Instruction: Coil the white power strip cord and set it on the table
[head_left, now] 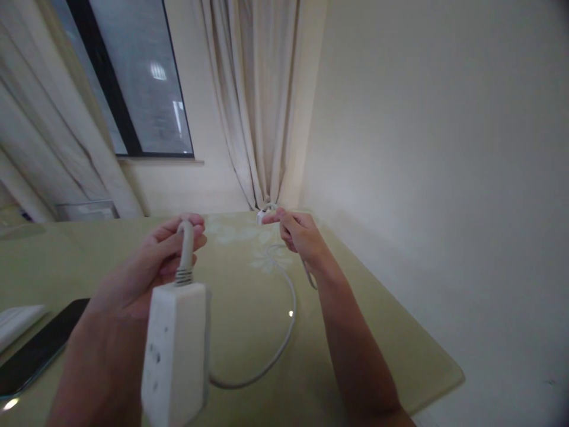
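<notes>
A white power strip (175,350) hangs upright near the camera, held by its thick white cable (284,338). My left hand (151,264) is closed round that cable just above the strip's strain relief. The cable loops down over the green table (400,338) and rises to my right hand (300,234), whose fingers pinch it near its far end at the table's back edge. The cable's tip is small and partly hidden by the fingers.
A dark phone (38,347) lies at the left on the table beside a white folded object (18,323). Cream curtains (255,101) and a window (137,77) stand behind the table. A plain wall (444,148) runs along the right.
</notes>
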Tool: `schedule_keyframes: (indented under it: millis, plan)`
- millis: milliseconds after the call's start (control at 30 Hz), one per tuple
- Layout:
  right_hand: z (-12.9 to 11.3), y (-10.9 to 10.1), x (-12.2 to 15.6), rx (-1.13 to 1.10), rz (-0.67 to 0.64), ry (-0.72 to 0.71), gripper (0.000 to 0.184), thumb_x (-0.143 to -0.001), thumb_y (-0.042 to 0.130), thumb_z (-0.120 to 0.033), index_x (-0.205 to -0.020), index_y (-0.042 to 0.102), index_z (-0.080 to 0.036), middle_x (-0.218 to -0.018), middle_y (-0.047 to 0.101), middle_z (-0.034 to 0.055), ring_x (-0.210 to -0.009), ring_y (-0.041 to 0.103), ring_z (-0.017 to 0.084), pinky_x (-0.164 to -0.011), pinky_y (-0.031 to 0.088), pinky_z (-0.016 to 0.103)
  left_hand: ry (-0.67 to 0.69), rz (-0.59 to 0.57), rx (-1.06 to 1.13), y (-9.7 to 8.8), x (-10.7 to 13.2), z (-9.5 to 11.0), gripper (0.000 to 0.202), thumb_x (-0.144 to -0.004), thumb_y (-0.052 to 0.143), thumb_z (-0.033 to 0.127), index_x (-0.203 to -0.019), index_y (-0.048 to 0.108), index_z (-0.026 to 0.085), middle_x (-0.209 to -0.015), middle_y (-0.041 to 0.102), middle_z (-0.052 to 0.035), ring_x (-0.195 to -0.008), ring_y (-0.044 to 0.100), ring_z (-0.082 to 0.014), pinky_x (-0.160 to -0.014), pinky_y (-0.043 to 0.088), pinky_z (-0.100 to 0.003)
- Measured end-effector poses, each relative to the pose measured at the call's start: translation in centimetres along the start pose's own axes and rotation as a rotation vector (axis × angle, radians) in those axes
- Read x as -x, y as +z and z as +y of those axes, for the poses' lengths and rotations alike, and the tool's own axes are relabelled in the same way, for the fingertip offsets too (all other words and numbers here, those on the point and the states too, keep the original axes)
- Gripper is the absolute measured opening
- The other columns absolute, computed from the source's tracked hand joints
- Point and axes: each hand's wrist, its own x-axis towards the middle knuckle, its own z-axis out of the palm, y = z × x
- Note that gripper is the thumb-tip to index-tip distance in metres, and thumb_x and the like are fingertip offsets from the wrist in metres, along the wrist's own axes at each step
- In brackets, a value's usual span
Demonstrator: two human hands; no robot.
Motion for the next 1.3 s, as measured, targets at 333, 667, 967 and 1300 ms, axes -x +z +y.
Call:
schedule_keyframes:
  millis: [333, 667, 967, 1300]
  plan:
    - [1.8, -0.3, -0.9, 0.194, 0.102, -0.068, 0.055, -0.099, 0.054, -0.062, -0.098, 0.079, -0.013, -0.055, 0.035, -0.0082, -0.050, 0.028, 0.009, -0.051, 0.021, 0.026, 0.015, 0.120, 0.173, 3.4, 0.7, 0.8, 0.016, -0.092, 0.056, 0.000, -0.090, 0.071, 0.006, -0.070, 0.046, 0.0030, -0.041, 0.036, -0.0014, -0.026, 0.027, -0.008]
    - [0.4, 0.1, 0.4, 0.734, 0.009, -0.064, 0.038, -0.099, 0.053, -0.030, -0.073, 0.078, -0.018, -0.060, 0.056, 0.0010, -0.062, 0.047, 0.014, -0.060, 0.026, 0.029, 0.337, 0.178, 0.127, 3.5, 1.1, 0.9, 0.030, -0.086, 0.059, 0.014, -0.106, 0.076, -0.001, -0.080, 0.056, -0.0044, -0.053, 0.040, -0.0058, -0.035, 0.037, -0.014]
    - [-1.4, 1.7, 2.2, 0.436, -0.277, -0.034, 0.040, -0.107, 0.049, -0.037, -0.088, 0.079, -0.016, -0.057, 0.055, -0.0031, -0.055, 0.049, 0.010, -0.059, 0.033, 0.026, 0.408, 0.173, -0.187, 4.4, 0.6, -0.9, 0.025, -0.086, 0.070, 0.027, -0.102, 0.081, 0.012, -0.073, 0.052, -0.0005, -0.049, 0.036, -0.0050, -0.039, 0.028, -0.017]
    - [-1.2, 4.2, 2.0, -0.193, -0.160, 0.050, 0.059, -0.094, 0.058, -0.072, -0.080, 0.072, -0.017, -0.055, 0.051, -0.0049, -0.045, 0.029, 0.007, -0.046, 0.019, 0.026, 0.428, 0.056, -0.738, 5.5, 0.6, -3.7, 0.027, -0.097, 0.063, 0.042, -0.091, 0.079, 0.021, -0.060, 0.049, 0.0014, -0.049, 0.036, -0.0116, -0.041, 0.023, -0.023]
